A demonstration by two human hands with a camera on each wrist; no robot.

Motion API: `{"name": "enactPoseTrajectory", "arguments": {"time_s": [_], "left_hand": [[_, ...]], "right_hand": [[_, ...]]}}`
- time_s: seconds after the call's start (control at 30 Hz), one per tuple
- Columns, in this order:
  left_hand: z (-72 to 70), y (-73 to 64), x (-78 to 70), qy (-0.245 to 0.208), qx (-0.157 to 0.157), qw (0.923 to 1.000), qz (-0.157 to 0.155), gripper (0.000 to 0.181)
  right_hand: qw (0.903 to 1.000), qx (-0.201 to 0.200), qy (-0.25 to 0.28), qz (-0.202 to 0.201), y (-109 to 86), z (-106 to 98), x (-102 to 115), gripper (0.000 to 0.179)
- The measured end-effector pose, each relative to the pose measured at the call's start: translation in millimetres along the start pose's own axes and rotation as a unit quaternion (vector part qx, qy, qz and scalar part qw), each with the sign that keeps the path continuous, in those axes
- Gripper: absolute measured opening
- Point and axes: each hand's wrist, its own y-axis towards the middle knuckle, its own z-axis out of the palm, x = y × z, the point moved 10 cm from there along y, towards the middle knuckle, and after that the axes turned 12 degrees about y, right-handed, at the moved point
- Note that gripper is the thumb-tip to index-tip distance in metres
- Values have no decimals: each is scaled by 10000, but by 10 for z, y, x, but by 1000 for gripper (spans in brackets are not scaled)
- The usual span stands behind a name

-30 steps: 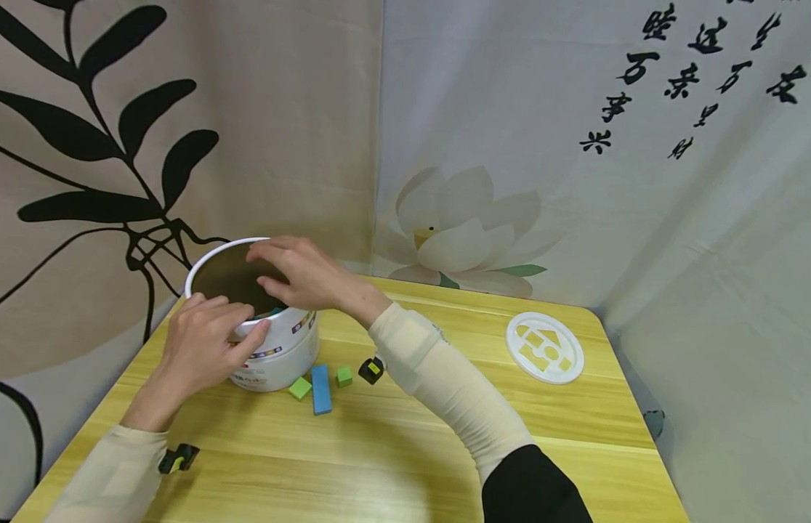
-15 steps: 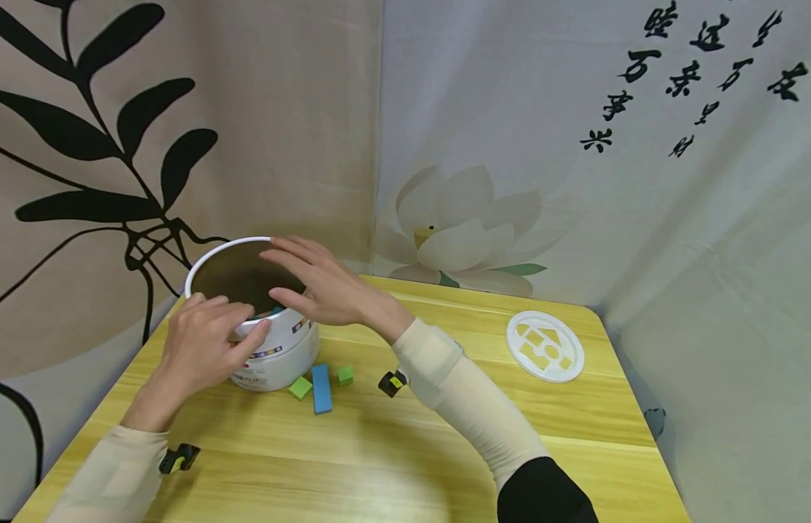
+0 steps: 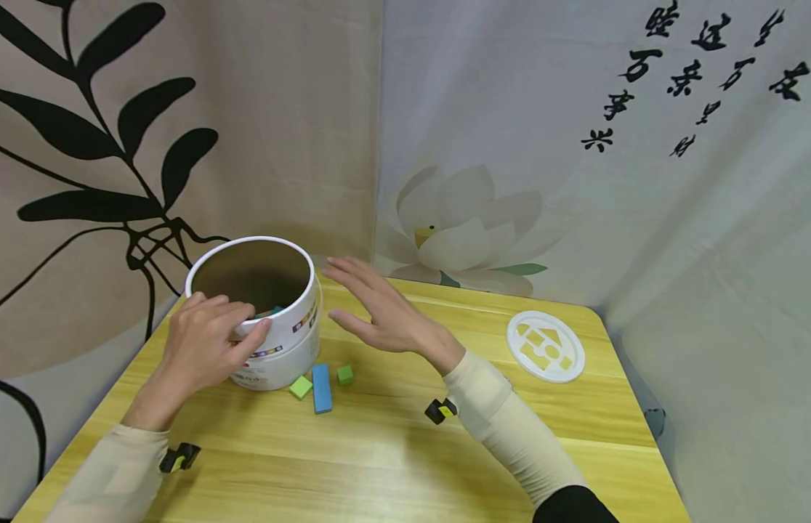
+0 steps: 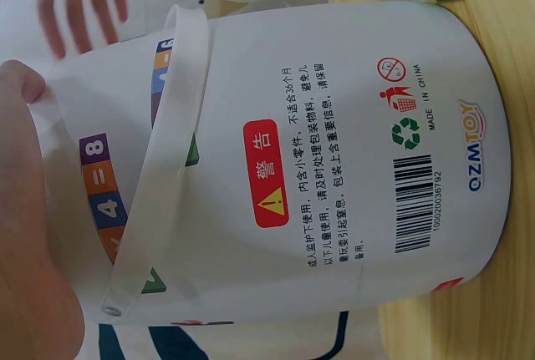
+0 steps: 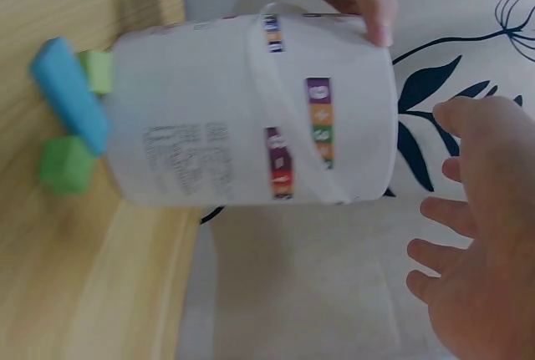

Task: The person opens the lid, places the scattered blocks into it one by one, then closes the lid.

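Note:
A white bucket [image 3: 294, 347] with printed sum labels stands upright at the table's left. My left hand [image 3: 206, 341] grips its near rim, thumb outside and fingers over the edge. Low inside, a bit of teal [image 3: 272, 311] shows; most of the contents are hidden by the wall. Right of the bucket, my right hand [image 3: 394, 312] hovers with fingers spread, holding nothing. By the bucket's base lie a blue rectangular block [image 3: 321, 389] and two green blocks, one [image 3: 301, 387] on each side [image 3: 344, 375] of it. The left wrist view shows the bucket's white strap handle [image 4: 159, 193] hanging down.
A round white lid [image 3: 571, 333] with shape-cut holes lies flat at the right of the wooden table [image 3: 405, 436]. Patterned curtains [image 3: 301, 109] hang close behind the table's back edge and along its sides.
My right hand has drawn out from over the bucket's mouth and moved right, its fingers straightening and spreading. The left hand, bucket and blocks have stayed in place.

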Motion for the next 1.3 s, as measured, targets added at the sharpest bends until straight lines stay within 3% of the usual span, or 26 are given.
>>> {"name": "enactPoseTrajectory", "arguments": {"time_s": [0.2, 0.53, 0.67, 0.87, 1.1, 1.3], "left_hand": [[-12, -5, 6, -3, -7, 10000, -2, 73], [-12, -2, 1, 26, 2, 10000, -25, 73], [-5, -7, -2, 23, 14, 10000, -33, 72], [0, -5, -9, 5, 38, 10000, -49, 71], [0, -3, -8, -21, 100, 9999, -69, 72], [-3, -5, -13, -14, 53, 10000, -42, 72]], "right_hand": [[9997, 152, -156, 72, -320, 197, -186, 66], [9911, 1122, -218, 682, -697, 840, -585, 68], [9849, 1483, -471, 764, -755, 1064, -677, 66], [9784, 1752, -956, 539, -777, 1272, -707, 60], [9715, 1887, -1377, 416, -784, 1371, -730, 52], [9746, 1758, -1361, 282, -752, 1366, -724, 42]]}}
